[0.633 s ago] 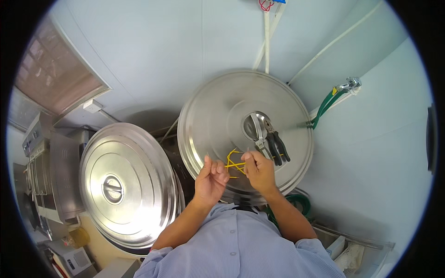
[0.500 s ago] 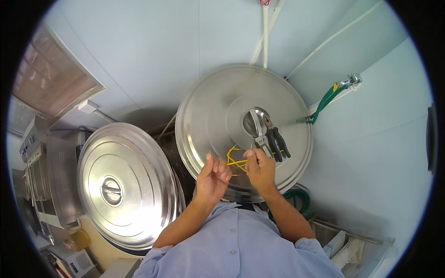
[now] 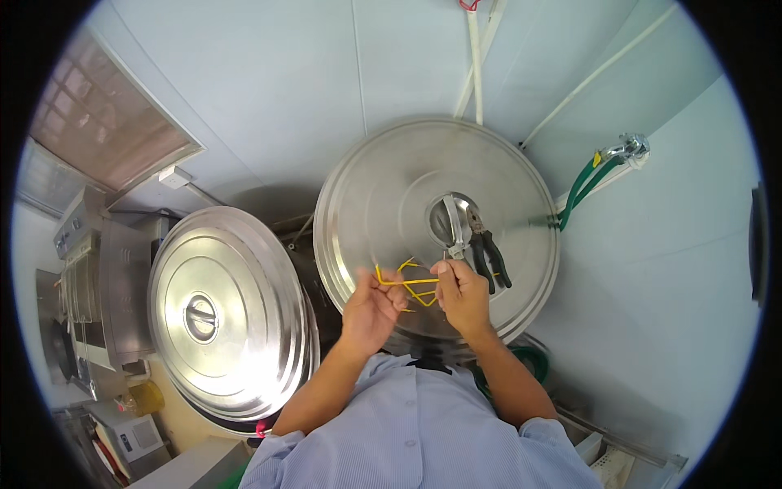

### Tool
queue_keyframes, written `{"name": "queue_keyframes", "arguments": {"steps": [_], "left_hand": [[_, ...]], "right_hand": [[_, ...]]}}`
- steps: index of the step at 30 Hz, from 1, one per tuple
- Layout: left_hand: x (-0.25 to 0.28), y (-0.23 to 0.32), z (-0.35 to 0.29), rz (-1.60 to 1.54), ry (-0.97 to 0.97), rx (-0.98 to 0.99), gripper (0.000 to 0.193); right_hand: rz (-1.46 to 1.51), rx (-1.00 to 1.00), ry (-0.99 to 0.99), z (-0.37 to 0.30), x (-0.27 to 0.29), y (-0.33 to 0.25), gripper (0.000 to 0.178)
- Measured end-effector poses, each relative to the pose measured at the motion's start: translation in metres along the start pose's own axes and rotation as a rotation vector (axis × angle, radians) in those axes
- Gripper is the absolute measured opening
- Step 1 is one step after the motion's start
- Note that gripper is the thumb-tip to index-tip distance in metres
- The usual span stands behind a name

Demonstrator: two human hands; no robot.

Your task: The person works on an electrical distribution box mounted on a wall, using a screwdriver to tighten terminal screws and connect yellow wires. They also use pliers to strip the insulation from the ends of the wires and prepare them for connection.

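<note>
A yellow wire (image 3: 414,282) runs between my two hands over a large round steel lid (image 3: 366,187). My right hand (image 3: 463,301) pinches one end between thumb and forefinger. At the other end the wire bends upward by the curled fingers of my left hand (image 3: 371,313), which are closed around it and slightly smeared by motion. Other yellow wire pieces (image 3: 423,299) lie on the lid just beyond and below the held one. Black-handled pliers (image 3: 490,257) rest to the right of the lid's recessed handle (image 3: 445,220). A grey tool (image 3: 457,249) beside them is partly hidden by my right hand.
A second round steel lid (image 3: 236,326) stands at the left. A green hose (image 3: 577,191) hangs from a tap (image 3: 631,148) on the right wall. White pipes (image 3: 476,69) run down the back wall. Kitchen equipment (image 3: 122,285) lines the far left.
The wire's left end now shows bent upward by my left fingers, where before its bare tip stuck up past my left thumb. My right hand keeps its pinch. The whole view has shifted slightly.
</note>
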State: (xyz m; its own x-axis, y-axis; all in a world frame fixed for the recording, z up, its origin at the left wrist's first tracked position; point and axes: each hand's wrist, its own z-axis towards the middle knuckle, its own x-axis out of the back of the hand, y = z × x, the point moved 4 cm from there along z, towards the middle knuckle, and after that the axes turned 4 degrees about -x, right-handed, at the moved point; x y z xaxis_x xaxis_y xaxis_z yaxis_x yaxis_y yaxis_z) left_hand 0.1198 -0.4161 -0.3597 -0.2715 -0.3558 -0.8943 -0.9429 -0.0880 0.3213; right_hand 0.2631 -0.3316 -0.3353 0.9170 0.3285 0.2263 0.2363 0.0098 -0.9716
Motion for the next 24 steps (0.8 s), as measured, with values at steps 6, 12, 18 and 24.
{"name": "queue_keyframes", "arguments": {"steps": [6, 12, 18, 24], "left_hand": [[-0.010, 0.006, -0.038, 1.428, -0.012, -0.709, 0.056], [-0.042, -0.037, -0.041, 1.155, -0.120, -0.312, 0.045], [-0.022, -0.013, -0.048, 1.184, 0.066, -0.513, 0.027], [-0.042, 0.005, -0.052, 1.276, 0.091, -0.757, 0.020]], "right_hand": [[0.021, -0.076, -0.078, -0.013, 0.015, 0.002, 0.027], [0.190, -0.210, -0.298, -0.030, 0.009, -0.010, 0.026], [-0.366, 0.190, -0.051, 0.000, 0.050, -0.008, 0.037], [-1.185, -0.065, -0.027, 0.065, 0.094, 0.067, 0.067]]}}
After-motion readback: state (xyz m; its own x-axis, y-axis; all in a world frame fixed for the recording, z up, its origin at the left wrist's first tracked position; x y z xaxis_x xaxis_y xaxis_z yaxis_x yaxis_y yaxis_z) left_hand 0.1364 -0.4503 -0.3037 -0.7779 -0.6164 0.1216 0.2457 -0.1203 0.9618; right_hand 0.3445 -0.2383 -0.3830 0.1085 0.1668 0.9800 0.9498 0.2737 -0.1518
